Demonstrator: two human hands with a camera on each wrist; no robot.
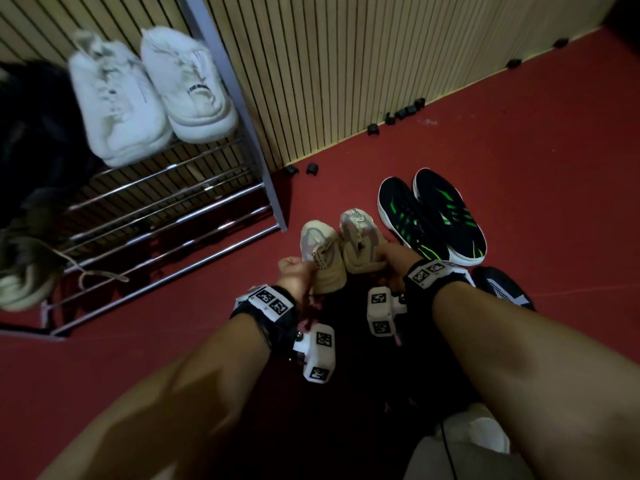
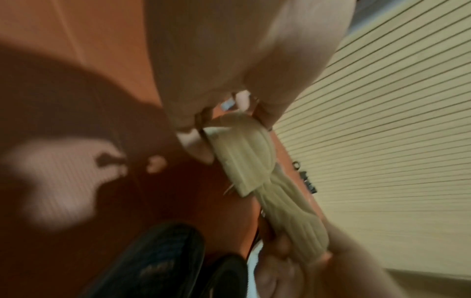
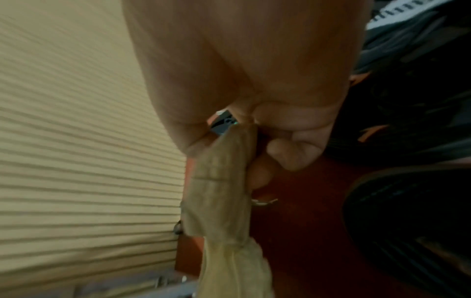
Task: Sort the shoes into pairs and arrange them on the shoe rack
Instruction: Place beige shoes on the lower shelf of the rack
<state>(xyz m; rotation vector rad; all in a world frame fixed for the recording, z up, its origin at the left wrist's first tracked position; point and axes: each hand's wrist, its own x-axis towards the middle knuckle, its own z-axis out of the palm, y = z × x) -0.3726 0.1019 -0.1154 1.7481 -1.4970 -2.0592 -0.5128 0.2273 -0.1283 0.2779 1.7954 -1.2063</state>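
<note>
In the head view, just below centre, the left hand [image 1: 294, 270] pinches the heel of one beige shoe [image 1: 320, 251] and the right hand [image 1: 393, 259] pinches the heel of the other beige shoe [image 1: 360, 242], the two shoes side by side with toes toward the top of the frame over the red floor [image 1: 519, 168]. The rack [image 1: 221, 233] fills the left of the frame; white shoes [image 1: 152, 91] sit on its upper tier at upper left, and the lower bars lie bare toward the middle. Black-green shoes [image 1: 433, 220] lie right of centre, close beside the right hand. In the left wrist view, fingers [image 2: 196, 143] clamp on the shoe [image 2: 244, 153] at its heel, and the sole runs toward the lower right, where the other hand [image 2: 293, 262] shows. In the right wrist view, thumb and curled fingers [image 3: 293, 153] squeeze the heel fabric of its shoe [image 3: 219, 191]. Such thin pinches on soft heels could probably slip on the swing leftward, dropping a shoe or splitting the pair; a hanging toe could catch the rack's grey post [image 1: 273, 202] or a front bar. Open floor between shoes and rack gives room, and the bare bars look wide enough for both.
</note>
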